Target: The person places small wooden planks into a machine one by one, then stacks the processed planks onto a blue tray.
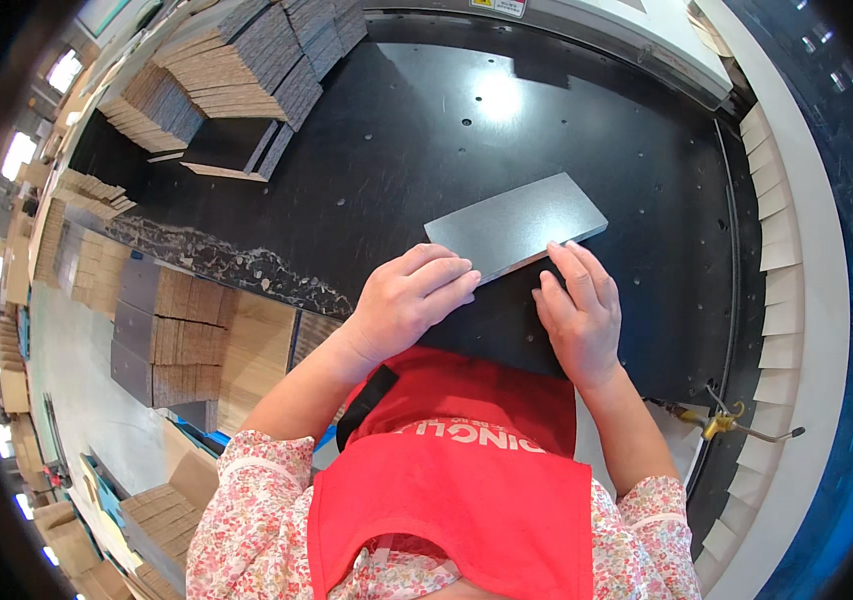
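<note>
I see my left hand (pixel 409 298) and right hand (pixel 579 312), fingers together, pressing flat on the grey card's (pixel 515 226) six o'clock edge, keeping it steady on the black table (pixel 397 130).

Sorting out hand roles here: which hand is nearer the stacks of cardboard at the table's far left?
Left. The left hand rests at the grey board's near-left edge, on the side toward the cardboard stacks. The right hand touches the board's near-right edge, farther away.

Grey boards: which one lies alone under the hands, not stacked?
The flat grey board on the black table, touched by both hands; the others sit stacked.
</note>
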{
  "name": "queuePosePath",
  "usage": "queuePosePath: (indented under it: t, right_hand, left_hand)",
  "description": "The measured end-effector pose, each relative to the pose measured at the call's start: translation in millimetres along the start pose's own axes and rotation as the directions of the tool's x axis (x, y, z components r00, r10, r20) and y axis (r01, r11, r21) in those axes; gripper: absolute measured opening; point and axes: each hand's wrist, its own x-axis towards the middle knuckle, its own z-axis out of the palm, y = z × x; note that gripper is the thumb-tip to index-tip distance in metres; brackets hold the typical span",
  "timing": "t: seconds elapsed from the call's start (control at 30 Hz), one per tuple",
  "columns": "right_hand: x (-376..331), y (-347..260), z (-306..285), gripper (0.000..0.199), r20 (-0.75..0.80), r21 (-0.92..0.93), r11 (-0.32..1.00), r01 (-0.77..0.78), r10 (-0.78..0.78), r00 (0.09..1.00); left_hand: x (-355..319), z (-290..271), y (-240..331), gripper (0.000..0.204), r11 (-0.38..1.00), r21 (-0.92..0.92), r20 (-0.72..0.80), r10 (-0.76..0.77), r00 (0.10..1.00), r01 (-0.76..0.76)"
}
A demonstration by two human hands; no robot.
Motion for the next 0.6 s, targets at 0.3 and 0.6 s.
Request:
queuePosePath:
  t: [0.3, 0.6]
  right_hand:
    - [29, 36, 15, 0.013, -0.043, -0.016, 0.993, 0.121, -0.121, 0.992]
    - [19, 62, 26, 0.015, -0.07, 0.049, 0.999, -0.024, 0.028, 0.997]
  left_hand:
    - [16, 17, -4, 0.034, 0.995, -0.09, -0.105, -0.058, 0.993, 0.049]
    - [28, 15, -61, 0.021, 0.91, -0.058, -0.03, -0.414, 0.91, 0.411]
